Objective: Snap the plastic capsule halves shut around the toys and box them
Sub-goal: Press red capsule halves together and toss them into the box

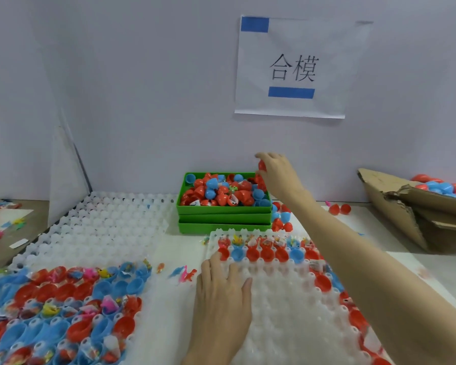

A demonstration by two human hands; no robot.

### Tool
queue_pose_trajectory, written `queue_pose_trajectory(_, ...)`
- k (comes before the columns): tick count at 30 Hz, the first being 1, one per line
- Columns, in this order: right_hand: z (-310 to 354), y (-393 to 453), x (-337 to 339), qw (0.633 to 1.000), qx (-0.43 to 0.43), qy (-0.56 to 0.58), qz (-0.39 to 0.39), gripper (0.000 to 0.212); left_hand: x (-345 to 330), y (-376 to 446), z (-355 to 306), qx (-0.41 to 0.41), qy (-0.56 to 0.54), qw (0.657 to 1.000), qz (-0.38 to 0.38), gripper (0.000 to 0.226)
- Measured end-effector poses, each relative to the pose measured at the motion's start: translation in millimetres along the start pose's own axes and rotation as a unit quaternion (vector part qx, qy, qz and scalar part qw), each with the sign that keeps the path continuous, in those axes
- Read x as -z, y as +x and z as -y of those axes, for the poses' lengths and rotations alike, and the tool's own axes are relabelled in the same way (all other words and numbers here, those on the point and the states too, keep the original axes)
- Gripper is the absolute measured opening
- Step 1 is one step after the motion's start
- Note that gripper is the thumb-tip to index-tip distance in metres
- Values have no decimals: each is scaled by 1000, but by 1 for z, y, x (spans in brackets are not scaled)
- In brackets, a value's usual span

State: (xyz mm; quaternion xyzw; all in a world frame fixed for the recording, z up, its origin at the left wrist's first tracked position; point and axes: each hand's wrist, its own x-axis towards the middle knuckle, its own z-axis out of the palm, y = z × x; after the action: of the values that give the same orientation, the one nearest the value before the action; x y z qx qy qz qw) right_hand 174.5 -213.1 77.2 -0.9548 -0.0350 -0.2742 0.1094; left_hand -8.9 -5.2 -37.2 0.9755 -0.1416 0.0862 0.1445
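My right hand (281,175) reaches over the far right corner of the green box (223,209) and grips a red capsule (261,165) above it. The box is heaped with red and blue capsules (221,192). My left hand (223,283) lies flat with straight fingers on the white egg-style tray (287,306) in front of me. At that tray's far rows sit open red and blue capsule halves (266,254) and small bagged toys (250,241).
A second white tray (100,227) at the left holds several red and blue halves with toys (63,304) in its near rows. Loose toys (184,273) lie between the trays. A torn cardboard box (411,214) with capsules stands at the right. A wall with a paper sign (298,67) is behind.
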Motion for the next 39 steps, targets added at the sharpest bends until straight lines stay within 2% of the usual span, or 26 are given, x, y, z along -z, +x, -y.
queue_pose_trajectory(3, -42, -9, 37, 997, -57, -44, -41, 36, -4, 1, 1, 3, 5, 1000, -1, 43)
queue_pose_trajectory(7, -117, -27, 91, 964, -194, -182, -7, 19, -3, 2, -2, 10, -9, 1000, -3, 38)
queue_pose_trajectory(11, -152, -51, 112, 941, -275, -192, 46, 16, -1, 4, -3, 33, -21, 999, 8, 41)
queue_pose_trajectory(13, -152, -64, 113, 942, -287, -172, 41, 18, 0, 4, -2, 32, -18, 999, 11, 42)
queue_pose_trajectory(16, -125, -89, 111, 955, -283, -84, 8, 18, 0, 3, -1, 29, -16, 999, 22, 46)
queue_pose_trajectory(18, -93, -116, 104, 971, -237, -18, 10, 15, 0, 2, 1, 25, -12, 999, 25, 48)
queue_pose_trajectory(20, -56, -146, 93, 982, -185, 29, 14, 21, 0, 2, 1, 24, -14, 999, 26, 49)
queue_pose_trajectory(24, 6, -202, 78, 978, -145, 145, 40, 23, 1, 1, 2, 20, -20, 999, 24, 48)
queue_pose_trajectory(27, 28, -227, 71, 968, -141, 207, 18, 20, 0, 2, 2, 16, -32, 999, 21, 48)
queue_pose_trajectory(32, 36, -242, 64, 966, -124, 226, 11, 21, 0, 4, 4, 11, -62, 998, 8, 45)
queue_pose_trajectory(39, 32, -248, 57, 954, -131, 263, 54, 22, 6, 1, -2, -12, -118, 991, -59, 40)
